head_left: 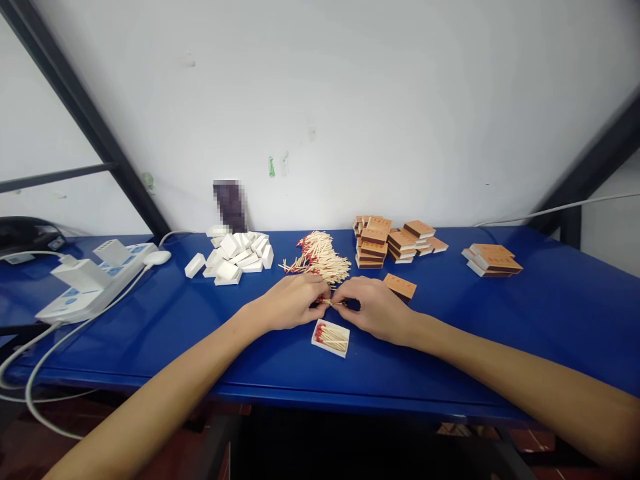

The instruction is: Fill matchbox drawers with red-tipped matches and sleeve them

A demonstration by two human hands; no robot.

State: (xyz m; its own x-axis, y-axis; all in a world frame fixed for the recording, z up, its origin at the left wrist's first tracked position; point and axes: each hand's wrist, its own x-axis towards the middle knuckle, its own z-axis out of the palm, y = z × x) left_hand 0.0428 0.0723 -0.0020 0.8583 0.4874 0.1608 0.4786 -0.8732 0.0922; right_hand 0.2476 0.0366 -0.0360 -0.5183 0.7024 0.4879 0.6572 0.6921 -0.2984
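My left hand and my right hand meet at mid-table, fingertips pinched on a few matches between them. Just below lies a white inner tray with red-tipped matches in it. Behind my hands spreads a loose pile of matches, heads mostly toward the left. One orange matchbox sleeve rests beside my right hand, partly covered by it.
White trays are heaped at the back left. Orange matchboxes stand stacked at the back right, with a smaller stack farther right. A power strip with cables lies on the blue table's left side.
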